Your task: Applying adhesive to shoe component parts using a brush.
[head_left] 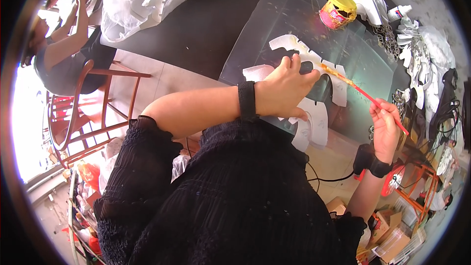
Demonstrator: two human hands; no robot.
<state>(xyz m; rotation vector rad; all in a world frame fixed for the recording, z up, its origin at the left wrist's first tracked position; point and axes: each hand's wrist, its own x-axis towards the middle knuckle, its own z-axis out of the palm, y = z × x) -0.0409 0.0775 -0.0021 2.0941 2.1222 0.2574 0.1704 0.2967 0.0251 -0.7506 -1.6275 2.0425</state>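
Note:
My right hand [385, 122] grips a red-handled brush [365, 94], whose tip is coated in a yellow paste. The tip meets or hovers just over a curved white cut piece [294, 44] with notched edges. My left hand [287, 88] is spread over the white pieces, fingers apart, its fingertips near the curved piece. By its thumb lies a second white piece [319, 118], close to the sheet's near edge; whether the thumb touches it I cannot tell. Part of another white piece [256, 72] shows beyond the left wrist. All lie on a translucent sheet [274, 19].
A yellow-topped, paste-smeared tub [338, 11] stands at the sheet's far right. Metal chains and white pieces [417, 59] crowd the right side, near a small white bottle [399, 13]. A clear plastic bag [142, 5] lies far left. Another person [68, 59] sits beyond a wooden chair [105, 95].

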